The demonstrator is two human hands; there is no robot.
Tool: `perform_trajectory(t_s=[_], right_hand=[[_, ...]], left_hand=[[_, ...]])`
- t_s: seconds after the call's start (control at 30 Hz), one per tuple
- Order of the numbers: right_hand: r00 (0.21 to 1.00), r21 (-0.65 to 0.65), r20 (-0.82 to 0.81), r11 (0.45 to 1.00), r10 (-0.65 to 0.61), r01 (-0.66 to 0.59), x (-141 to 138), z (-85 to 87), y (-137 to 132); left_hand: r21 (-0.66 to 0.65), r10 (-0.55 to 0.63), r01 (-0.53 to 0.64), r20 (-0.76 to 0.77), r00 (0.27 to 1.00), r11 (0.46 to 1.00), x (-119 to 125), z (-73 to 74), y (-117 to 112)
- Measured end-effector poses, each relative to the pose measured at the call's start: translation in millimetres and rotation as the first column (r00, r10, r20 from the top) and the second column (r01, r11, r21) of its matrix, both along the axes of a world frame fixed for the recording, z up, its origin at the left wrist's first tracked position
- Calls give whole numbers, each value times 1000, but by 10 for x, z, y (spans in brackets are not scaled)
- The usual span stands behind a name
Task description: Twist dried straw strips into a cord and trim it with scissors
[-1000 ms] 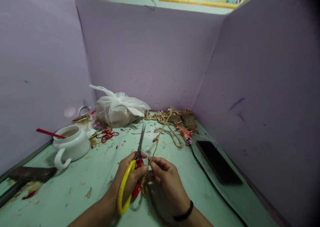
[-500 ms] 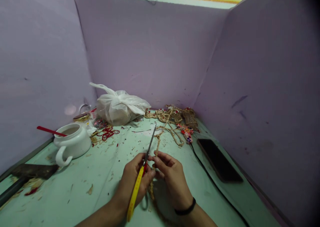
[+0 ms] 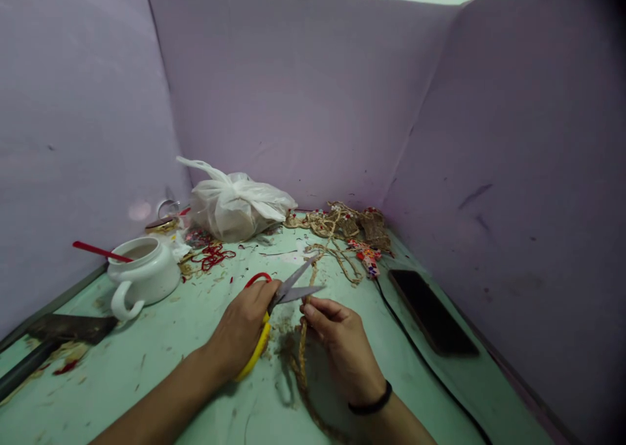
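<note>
My left hand (image 3: pixel 244 324) is wrapped round a pair of scissors (image 3: pixel 289 287) with red and yellow handles. The two blades stand apart and point right, one passing on each side of a braided straw cord (image 3: pixel 302 350). My right hand (image 3: pixel 337 340), with a black band at its wrist, pinches this cord just below the blades. From there the cord's lower part hangs down and curves to the right over the green tabletop (image 3: pixel 195 393). Its upper part runs away from me toward a pile of similar cords (image 3: pixel 325 226).
On the left stand a white pot (image 3: pixel 147 278) with a red stick and a dark-bladed tool (image 3: pixel 73 329). A tied plastic bag (image 3: pixel 239 203) sits at the back beside red thread (image 3: pixel 212 256). A phone (image 3: pixel 433 311), black cable (image 3: pixel 415 350) and patterned glue gun (image 3: pixel 368 259) lie right. Purple panels (image 3: pixel 293 106) surround the table.
The scissors have swung from upright and closed to pointing right with parted blades about the cord. My left hand has moved left, away from my right hand, which still pinches the cord.
</note>
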State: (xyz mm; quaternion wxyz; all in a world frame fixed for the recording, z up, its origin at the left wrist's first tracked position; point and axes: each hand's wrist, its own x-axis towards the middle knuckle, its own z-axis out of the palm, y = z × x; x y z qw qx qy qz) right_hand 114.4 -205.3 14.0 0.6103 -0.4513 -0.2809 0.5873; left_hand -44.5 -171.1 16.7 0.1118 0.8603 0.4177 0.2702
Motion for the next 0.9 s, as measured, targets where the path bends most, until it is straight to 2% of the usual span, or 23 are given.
perform_trajectory(t_s=[0.13, 0.3, 0.43, 0.57, 0.9], right_hand=[[997, 60, 77, 998, 21, -26, 0, 28, -15], [995, 9, 99, 1000, 25, -26, -17, 90, -35], [993, 17, 118, 999, 26, -29, -20, 132, -36], [977, 84, 213, 996, 8, -27, -23, 157, -37], [940, 197, 337, 980, -50, -18, -19, 107, -28]], left_hand=[[105, -12, 27, -143, 990, 994, 17, -50, 49], [203, -6, 47, -196, 981, 978, 13, -81, 72], [207, 1, 44, -217, 976, 977, 21, -88, 69], [219, 22, 30, -233, 972, 975, 46, -98, 50], [210, 57, 6, -292, 955, 978, 49, -95, 22]])
